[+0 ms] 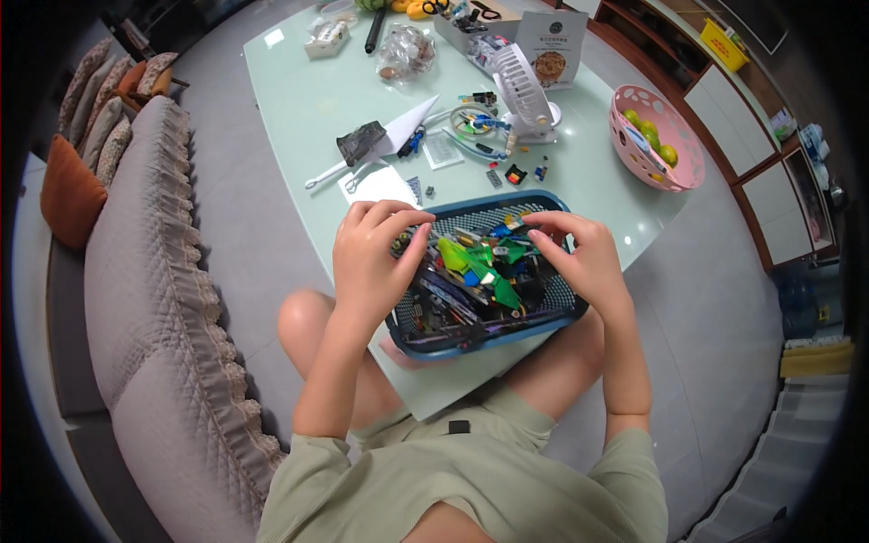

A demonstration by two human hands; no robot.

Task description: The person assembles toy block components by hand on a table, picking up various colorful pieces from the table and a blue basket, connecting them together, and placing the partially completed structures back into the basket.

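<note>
A dark blue mesh basket (489, 347) full of small toy building bricks rests at the near edge of the table, over my lap. Bright green and lime brick pieces (480, 270) lie on top of darker ones. My left hand (378, 253) is over the basket's left rim, thumb and forefinger apart, with nothing seen between them. My right hand (584, 258) reaches over the right rim, its thumb and forefinger apart. Its fingertips are close to a small yellow and blue piece (513, 224); whether they touch it I cannot tell.
Loose bricks (515, 174), a white fan (525, 90) and a white pointed piece (409, 127) are beyond the basket. A pink bowl of green fruit (656, 149) stands at the right edge. Bags and boxes fill the far end. A sofa (172, 317) runs along the left.
</note>
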